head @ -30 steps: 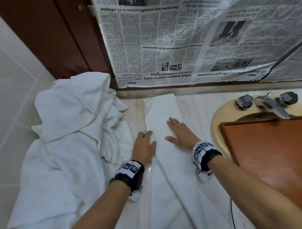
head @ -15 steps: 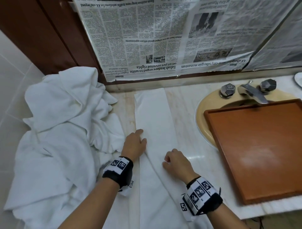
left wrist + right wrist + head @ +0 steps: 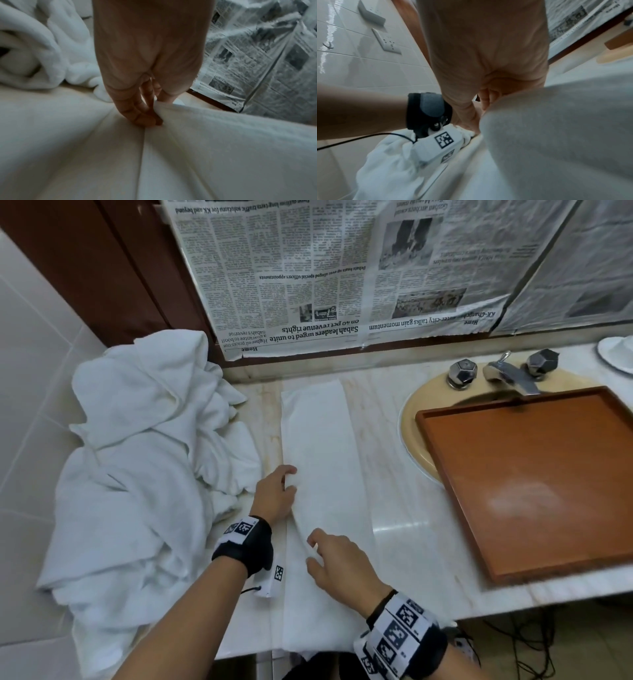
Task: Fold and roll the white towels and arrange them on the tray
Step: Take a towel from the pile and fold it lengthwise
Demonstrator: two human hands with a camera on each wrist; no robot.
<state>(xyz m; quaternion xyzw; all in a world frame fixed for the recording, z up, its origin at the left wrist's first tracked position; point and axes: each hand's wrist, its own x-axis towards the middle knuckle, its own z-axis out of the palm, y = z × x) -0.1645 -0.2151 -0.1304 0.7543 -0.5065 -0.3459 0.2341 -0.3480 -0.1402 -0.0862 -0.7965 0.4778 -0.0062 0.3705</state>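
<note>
Folded towel lies as a long strip on counter, between towel pile and empty tray. Left hand and right hand both pinch its loose edge, likely tidying the fold before rolling.

Marble counter runs below newspaper sheets covering the back wall, beside dark wood panelling. Beige sink with chrome tap set in counter. White tiled wall at left; sockets on tiles.
</note>
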